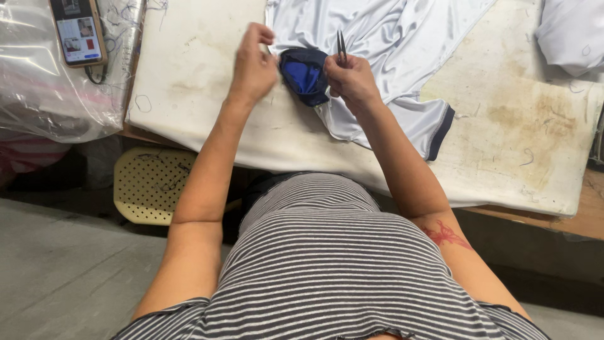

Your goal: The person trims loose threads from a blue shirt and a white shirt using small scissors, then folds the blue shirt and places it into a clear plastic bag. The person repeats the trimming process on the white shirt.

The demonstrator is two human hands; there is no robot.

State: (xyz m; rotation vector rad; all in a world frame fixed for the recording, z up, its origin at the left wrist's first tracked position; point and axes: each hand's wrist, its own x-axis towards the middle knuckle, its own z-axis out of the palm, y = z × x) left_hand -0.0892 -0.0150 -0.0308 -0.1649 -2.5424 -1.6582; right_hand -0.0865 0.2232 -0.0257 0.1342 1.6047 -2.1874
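Looking down from the head camera, the person is working on a pale silky garment (402, 38) spread over a stained white worktop (522, 145). The left hand (253, 66) is raised just above the cloth, its fingers (261, 33) pressed together as if pinching a loose thread, though any thread is too fine to make out. The right hand (350, 79) is gripping small thread snips (341, 45), blades pointing up and away, while its lower fingers are pinning down the dark blue collar piece (304, 74), which is lying bunched between the two hands, touching both.

To do this well, I judge the left hand should be keeping the thread taut and well off the fabric, so the snips are biting only thread and not the slippery cloth beside it.

For room, the near worktop edge (302, 165) is running just under the forearms, and the garment's dark-trimmed hem (440, 132) is lying close to it, so it could slide off. Bare worktop is lying open to the right; another pale bundle (572, 31) is sitting at the far right corner. To the left, a phone (78, 30) is resting on clear plastic bags (44, 94), well apart from the hands. A yellow perforated stool (148, 184) is standing below.
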